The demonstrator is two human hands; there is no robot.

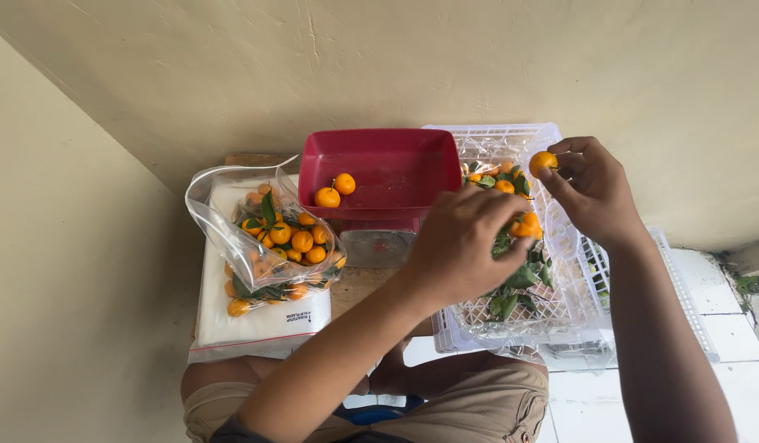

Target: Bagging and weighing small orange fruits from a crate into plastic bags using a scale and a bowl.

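Right hand (597,193) pinching one small orange fruit (543,162) at the fingertips, raised above the white crate (560,303); left hand (466,246) closed over a second fruit (525,226) down among the leaves (519,283) in that crate. Just to the left, touching the crate's side, the red tray (396,168) with two fruits (335,191) inside, nearer the left hand. Further left on the table (359,283), an open clear bag (265,238) full of fruit
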